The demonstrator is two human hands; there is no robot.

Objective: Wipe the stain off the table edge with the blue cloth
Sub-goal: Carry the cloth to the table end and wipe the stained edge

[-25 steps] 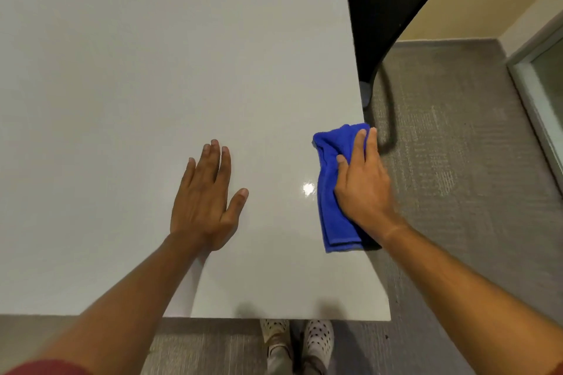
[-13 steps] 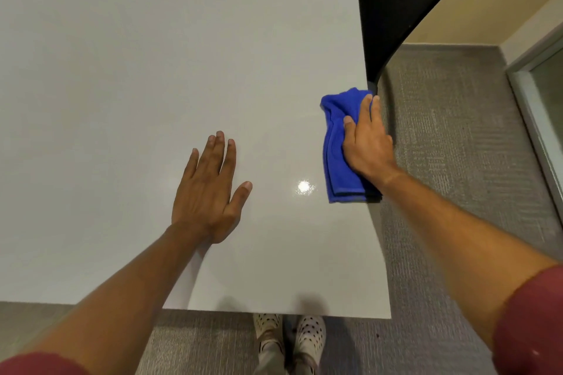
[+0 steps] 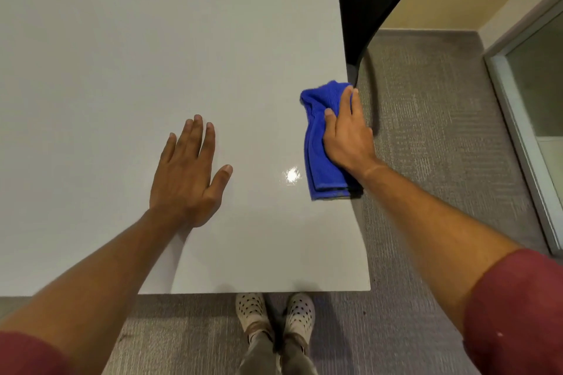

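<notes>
right hand [image 3: 347, 137] flat, pinning blue cloth [image 3: 320, 149] to worktop [image 3: 152, 39] right edge for rubbing | left hand [image 3: 185, 173] open, empty, bracing

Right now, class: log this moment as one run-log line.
right hand: flat on blue cloth at table right edge | left hand: flat on table | stain: not visible

No text, label, brand or number can be read.
</notes>
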